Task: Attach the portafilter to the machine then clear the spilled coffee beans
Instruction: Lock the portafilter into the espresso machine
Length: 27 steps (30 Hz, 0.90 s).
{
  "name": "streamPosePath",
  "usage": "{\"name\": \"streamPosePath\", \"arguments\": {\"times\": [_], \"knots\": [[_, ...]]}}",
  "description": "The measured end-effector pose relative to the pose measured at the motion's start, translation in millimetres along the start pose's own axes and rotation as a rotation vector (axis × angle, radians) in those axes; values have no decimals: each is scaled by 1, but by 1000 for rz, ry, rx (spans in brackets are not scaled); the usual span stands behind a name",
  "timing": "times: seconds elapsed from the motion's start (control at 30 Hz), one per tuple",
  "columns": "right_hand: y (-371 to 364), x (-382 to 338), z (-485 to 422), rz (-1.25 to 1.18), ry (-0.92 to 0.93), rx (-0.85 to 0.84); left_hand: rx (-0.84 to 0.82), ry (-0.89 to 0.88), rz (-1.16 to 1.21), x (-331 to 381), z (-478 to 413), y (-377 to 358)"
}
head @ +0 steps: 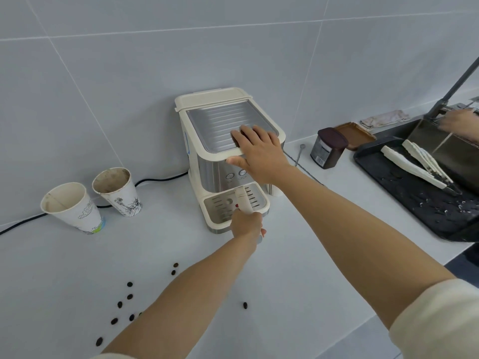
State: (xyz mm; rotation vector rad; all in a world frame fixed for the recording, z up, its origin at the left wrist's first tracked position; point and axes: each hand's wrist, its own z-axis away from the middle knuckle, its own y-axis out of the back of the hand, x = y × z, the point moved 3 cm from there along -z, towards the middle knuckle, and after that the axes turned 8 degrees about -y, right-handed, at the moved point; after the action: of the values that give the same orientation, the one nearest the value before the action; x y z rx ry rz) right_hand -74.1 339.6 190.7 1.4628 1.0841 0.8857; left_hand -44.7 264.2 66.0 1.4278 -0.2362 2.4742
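- The right hand [255, 149] lies flat and spread on the top tray of the machine [228, 156], gripping nothing, only bracing; the left hand [246, 225] is clenched around the cream handle of the portafilter [243, 202], which reaches in under the front of the machine, above the drip tray [234, 207].
- The machine stands on the pale surface [298, 255] close to the tiled wall. Judging by the pose, the step in hand is locking the portafilter in. To do it well, keep the flat hand pressing down so the body cannot slide or twist while the handle is swung.
- The head of the portafilter is hidden beneath the housing, so whether it is seated cannot be told. I would push it up level first, then turn firmly until the handle stops, without forcing it at a slant.
- Two paper cups [93, 200] stand to the left, well apart from the swing.
- The coffee beans [129, 296] lie scattered on the surface near the left forearm; keep that arm lifted so none get swept away before clearing.
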Motion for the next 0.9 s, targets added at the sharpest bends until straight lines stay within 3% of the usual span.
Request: {"name": "streamPosePath", "arguments": {"times": [0.1, 0.4, 0.5, 0.67, 0.9], "knots": [[-3, 3, -4, -13, -25, -43, -45, -77, -162, 0, -6, 2], [-6, -8, 6, -43, -115, -52, -205, -427, -1039, 5, 6, 37], [-10, -18, 13, -83, -167, -54, -114, -577, -1218, 10, 6, 65], [-13, -46, 28, -141, -189, -101, 62, -626, -1286, 28, 13, 119], [-17, -93, 49, -131, -68, -99, 319, -719, -1380, 53, 25, 195]]}}
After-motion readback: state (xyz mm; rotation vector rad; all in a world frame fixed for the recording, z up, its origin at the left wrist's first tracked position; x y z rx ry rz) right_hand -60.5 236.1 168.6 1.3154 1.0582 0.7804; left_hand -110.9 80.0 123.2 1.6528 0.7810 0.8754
